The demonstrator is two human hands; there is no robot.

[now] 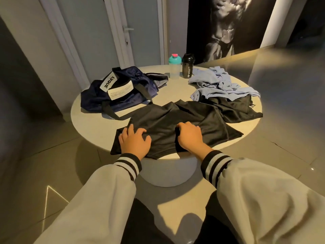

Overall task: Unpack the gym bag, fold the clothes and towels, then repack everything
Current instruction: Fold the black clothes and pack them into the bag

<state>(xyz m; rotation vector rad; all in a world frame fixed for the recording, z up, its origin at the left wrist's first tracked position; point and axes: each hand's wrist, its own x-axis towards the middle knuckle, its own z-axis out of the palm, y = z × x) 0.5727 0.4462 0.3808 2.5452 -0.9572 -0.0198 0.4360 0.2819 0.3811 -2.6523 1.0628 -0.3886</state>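
Left hand: the left hand lies on the near left part of the black cloth; its fingers are spread apart and press down on the cloth
Right hand: the right hand sits on the same cloth, just right of the middle; its fingers are close together and bent down into the cloth, and I cannot tell if they grip a fold
Black cloth: it lies spread out on the near side of the round surface, and its near edge hangs a little over the rim
Gym bag: the dark blue gym bag lies floppy on the far left of the surface, with a white label that says LVQUE; one black strap runs to the left edge of the black cloth
Blue towel: the blue towel is in a messy heap on the far right of the surface
Other black cloth: a second black cloth lies on the right, partly under the blue towel
Bottles: a teal bottle and a black bottle stand upright side by side at the far edge, between the bag and the towel
Sleeves: grey sleeves with black stripes at the wrists
Behind: a door and a big dark picture on the wall
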